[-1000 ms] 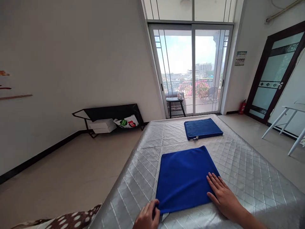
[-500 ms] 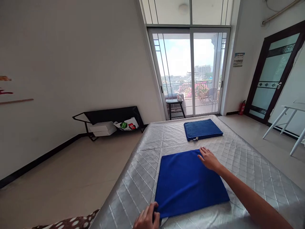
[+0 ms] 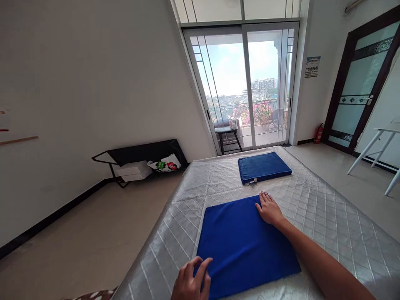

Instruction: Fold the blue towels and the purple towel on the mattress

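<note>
A bright blue cloth piece (image 3: 243, 246), roughly square, lies flat on the silver quilted mattress cover (image 3: 337, 216), with soft creases across it. My right hand (image 3: 269, 208) rests flat at its far right corner, fingers stretched out. At the near left edge is my left hand (image 3: 192, 277), its fingers bent and apart, holding nothing that I can see. Whether its fingertips touch the cloth I cannot tell. Beyond the cloth lies a darker blue folded pad (image 3: 265, 166) with a small white tag at its near edge.
Against the left wall stands a black rack (image 3: 143, 152) with white boxes (image 3: 133, 170) and a printed bag (image 3: 165, 163). A sliding glass door (image 3: 240, 87) is at the back. White table legs (image 3: 364, 152) and a fire extinguisher (image 3: 318, 134) are to the right. Brown spotted fabric (image 3: 96, 294) shows below.
My left hand has loosened at the near left corner, its index finger lifting off the cloth. My right hand stays at the far right corner. The view has shifted slightly.
</note>
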A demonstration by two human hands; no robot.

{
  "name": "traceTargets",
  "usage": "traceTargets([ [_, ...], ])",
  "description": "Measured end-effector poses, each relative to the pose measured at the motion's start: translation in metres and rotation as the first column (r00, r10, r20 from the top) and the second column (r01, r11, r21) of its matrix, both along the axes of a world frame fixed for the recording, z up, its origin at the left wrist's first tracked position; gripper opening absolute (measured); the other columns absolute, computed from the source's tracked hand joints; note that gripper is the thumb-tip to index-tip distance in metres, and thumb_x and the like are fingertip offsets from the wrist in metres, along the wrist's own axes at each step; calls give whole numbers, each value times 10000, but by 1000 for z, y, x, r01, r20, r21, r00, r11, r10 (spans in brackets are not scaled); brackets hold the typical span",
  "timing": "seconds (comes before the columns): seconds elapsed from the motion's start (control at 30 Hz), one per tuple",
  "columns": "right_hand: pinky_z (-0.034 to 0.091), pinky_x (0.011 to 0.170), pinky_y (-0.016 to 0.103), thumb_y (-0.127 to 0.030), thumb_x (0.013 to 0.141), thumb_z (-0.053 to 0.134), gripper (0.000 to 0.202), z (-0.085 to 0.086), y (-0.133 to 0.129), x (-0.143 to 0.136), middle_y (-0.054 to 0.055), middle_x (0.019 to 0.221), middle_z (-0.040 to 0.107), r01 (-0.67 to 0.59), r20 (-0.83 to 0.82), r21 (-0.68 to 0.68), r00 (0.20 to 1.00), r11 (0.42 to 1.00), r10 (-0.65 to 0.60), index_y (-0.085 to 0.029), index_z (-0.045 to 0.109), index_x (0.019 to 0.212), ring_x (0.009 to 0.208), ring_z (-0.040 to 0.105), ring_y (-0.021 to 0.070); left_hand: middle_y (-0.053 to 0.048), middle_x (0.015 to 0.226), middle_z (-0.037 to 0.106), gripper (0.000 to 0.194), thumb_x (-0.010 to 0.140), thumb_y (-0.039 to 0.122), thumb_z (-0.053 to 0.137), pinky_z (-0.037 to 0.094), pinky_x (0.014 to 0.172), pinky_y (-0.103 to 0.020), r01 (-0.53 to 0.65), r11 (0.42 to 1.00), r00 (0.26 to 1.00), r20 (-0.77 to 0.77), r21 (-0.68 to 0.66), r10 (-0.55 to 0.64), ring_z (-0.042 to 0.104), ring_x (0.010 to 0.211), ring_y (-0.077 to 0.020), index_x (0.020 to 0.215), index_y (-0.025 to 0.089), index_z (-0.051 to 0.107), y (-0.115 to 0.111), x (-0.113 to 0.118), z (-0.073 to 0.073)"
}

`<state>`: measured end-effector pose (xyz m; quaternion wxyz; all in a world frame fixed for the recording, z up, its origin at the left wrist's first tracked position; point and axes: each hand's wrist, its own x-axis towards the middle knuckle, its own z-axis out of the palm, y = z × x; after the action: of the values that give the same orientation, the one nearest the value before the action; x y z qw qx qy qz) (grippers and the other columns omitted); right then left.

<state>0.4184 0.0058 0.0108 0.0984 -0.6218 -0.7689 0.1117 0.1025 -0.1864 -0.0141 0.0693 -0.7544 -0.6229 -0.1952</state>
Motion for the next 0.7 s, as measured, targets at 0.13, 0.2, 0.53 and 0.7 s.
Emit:
traceTargets([
  [0.13,115,1239,376,-452,1019,224,690,-2,0,-1,133,1649,228,5,1,18,1000,1000,-5,-48,268,1576,1538,160,219,-46,1375,617,403,1016,280,372,470,1098,-431,194,979,981,-6,-58,-194,559,1287,-220,1326,293,629,59,84,39],
  [0.2,119,1239,380,-442,1020,230,685,-4,0,-2,145,1643,247,8,2,27,1000,1000,-8,-40,274,1572,1536,171,221,-81,1498,518,416,1027,338,404,414,1148,-452,285,955,956,-51,-86,-290,447,1404,-251,1396,247,573,96,124,47],
  [0.53,128,1237,383,-431,1023,223,685,-5,2,-1,153,1647,232,11,29,29,1000,1000,-12,-21,263,1571,1535,175,229,-81,1612,347,604,1040,544,255,244,1226,-473,64,958,986,-129,-279,-104,276,1501,-260,1548,237,371,175,95,13],
  [0.7,115,1238,382,-428,1023,211,686,-4,2,-1,149,1650,219,18,45,5,999,1000,-18,-21,258,1573,1538,163,224,-145,1623,300,659,1041,516,216,223,1228,-458,-142,941,982,-163,-307,95,251,1509,-273,1560,125,322,176,22,5],
])
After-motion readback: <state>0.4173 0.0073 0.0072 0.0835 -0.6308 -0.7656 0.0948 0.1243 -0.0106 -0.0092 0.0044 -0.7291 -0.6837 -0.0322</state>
